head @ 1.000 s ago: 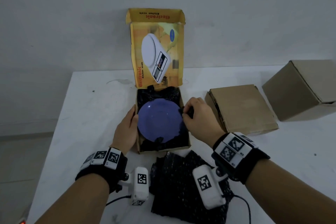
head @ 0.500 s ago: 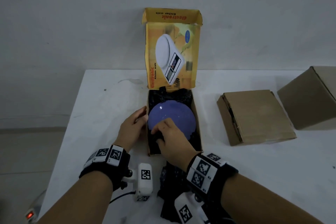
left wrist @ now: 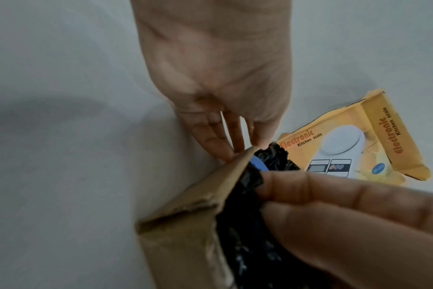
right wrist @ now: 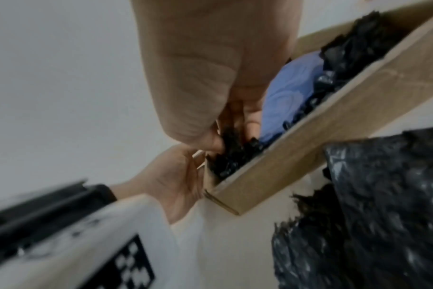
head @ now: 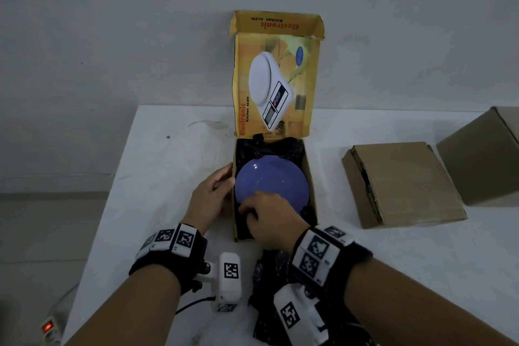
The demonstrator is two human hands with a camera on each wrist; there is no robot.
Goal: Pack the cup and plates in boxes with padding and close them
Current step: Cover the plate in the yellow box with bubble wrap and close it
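The yellow kitchen-scale box [head: 310, 177] lies open on the white table, its lid [head: 276, 73] standing upright at the back. Inside, a blue plate [head: 272, 182] lies on black padding [head: 269, 146]. My left hand [head: 222, 180] rests with straight fingers [left wrist: 218, 144] against the box's outer left wall [left wrist: 198, 195]. My right hand [head: 247, 211] reaches into the near-left corner of the box. In the right wrist view its thumb and fingers pinch the black padding [right wrist: 233, 148] beside the plate [right wrist: 284, 97].
A loose sheet of black padding [head: 269, 275] lies near the table's front edge, under my right wrist. A flat brown cardboard box [head: 404, 185] and a taller one [head: 483, 160] stand to the right. A power strip with a red light [head: 47, 327] sits low at the left.
My right hand has moved from the plate's right edge across to the near-left corner of the box and pinched the padding there. The left hand stays on the left wall.
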